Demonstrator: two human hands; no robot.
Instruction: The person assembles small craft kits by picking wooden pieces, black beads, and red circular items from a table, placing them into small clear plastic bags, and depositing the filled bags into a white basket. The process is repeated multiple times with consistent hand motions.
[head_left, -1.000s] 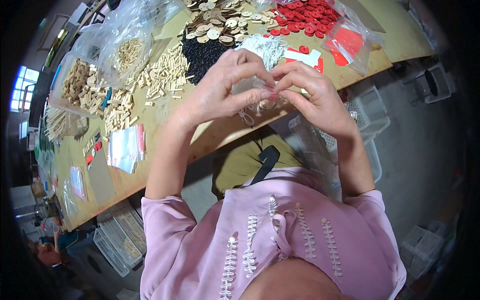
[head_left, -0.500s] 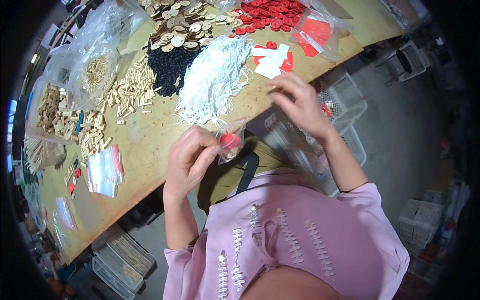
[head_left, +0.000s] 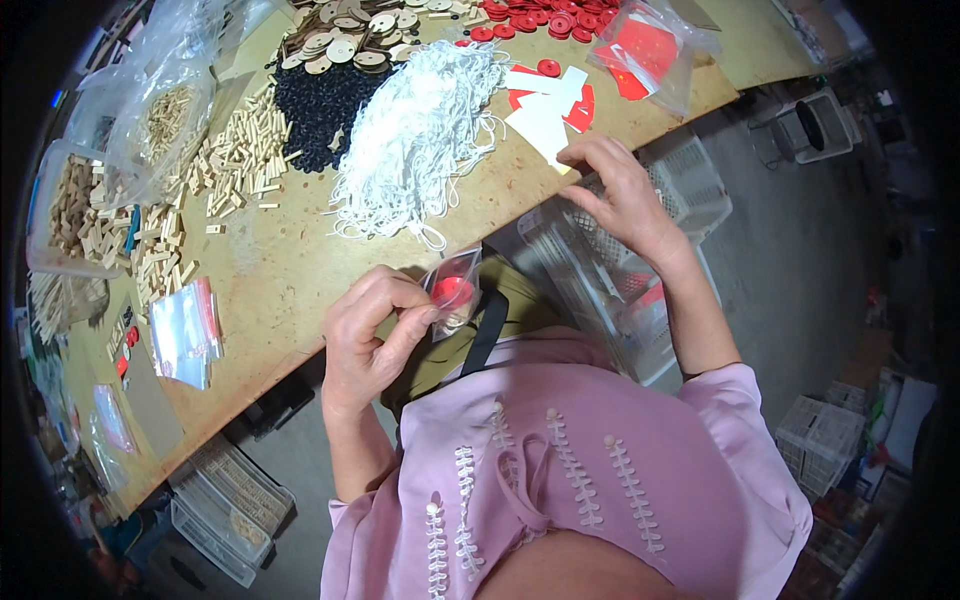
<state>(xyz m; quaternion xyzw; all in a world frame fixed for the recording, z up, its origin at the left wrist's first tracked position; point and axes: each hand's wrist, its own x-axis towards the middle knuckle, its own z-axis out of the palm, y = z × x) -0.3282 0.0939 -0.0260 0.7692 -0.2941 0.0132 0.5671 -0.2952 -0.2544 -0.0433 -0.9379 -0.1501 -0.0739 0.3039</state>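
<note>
My left hand (head_left: 368, 335) pinches a small clear zip bag (head_left: 463, 268) near the table's front edge. Inside it are a red disc (head_left: 452, 291) and some small pale pieces. Farther right, my right hand (head_left: 625, 195) has thumb and forefinger apart, with nothing seen between them. Its forefinger tip is at the near corner of a white card (head_left: 540, 138), though I cannot tell if it touches. That card overlaps others with red pieces. A heap of white cords (head_left: 415, 150) lies left of the cards.
Toward the back lie black beads (head_left: 325, 110), wooden discs (head_left: 340, 48) and red discs (head_left: 560, 18). Wooden pegs (head_left: 240, 150) and flat zip bags (head_left: 185, 335) are at left. A clear bag (head_left: 650, 60) holds red cards. Plastic crates (head_left: 690, 190) stand below the edge.
My right hand has moved slightly down and right, its fingertips now by the white card. The left hand still pinches the bag. The view has shifted a little.
</note>
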